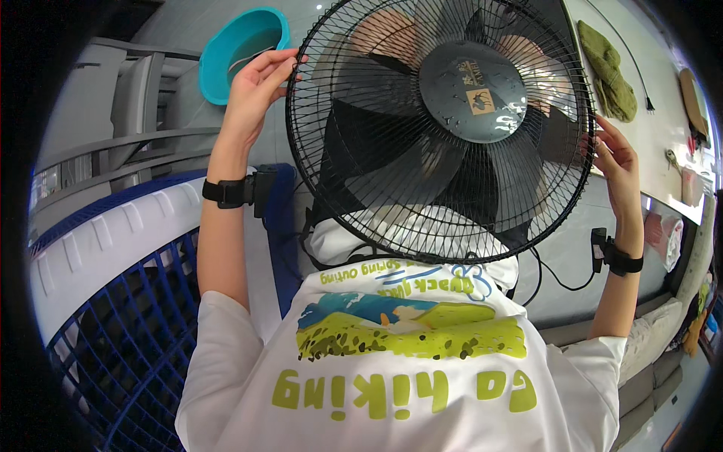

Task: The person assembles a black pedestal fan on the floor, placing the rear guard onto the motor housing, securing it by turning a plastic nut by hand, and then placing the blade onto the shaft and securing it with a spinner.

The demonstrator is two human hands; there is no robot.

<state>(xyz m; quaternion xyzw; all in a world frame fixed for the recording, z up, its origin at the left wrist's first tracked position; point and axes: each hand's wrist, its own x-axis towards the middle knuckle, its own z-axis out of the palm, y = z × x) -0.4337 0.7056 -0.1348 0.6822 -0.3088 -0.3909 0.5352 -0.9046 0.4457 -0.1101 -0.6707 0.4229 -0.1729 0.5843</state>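
Observation:
Over my lap lies a round black wire fan guard [354,218] with a dark grey centre cap [473,90]. Drops of water dot the cap. Broad dark fan blades [376,124] show through the wires. My left hand [260,87] grips the guard's rim at the upper left, thumb and fingers closed around the edge. On the opposite side, my right hand [617,158] holds the rim, its fingertips partly hidden by the wires. Both my wrists wear black straps with small black boxes.
A turquoise basin [218,64] stands on the floor beyond my left hand. At right, a white table [644,139] bears a green cloth [608,71] and a black plug with its cord [649,103]. A blue-and-white plastic crate [143,279] stands at my left, near a grey metal rail [113,147].

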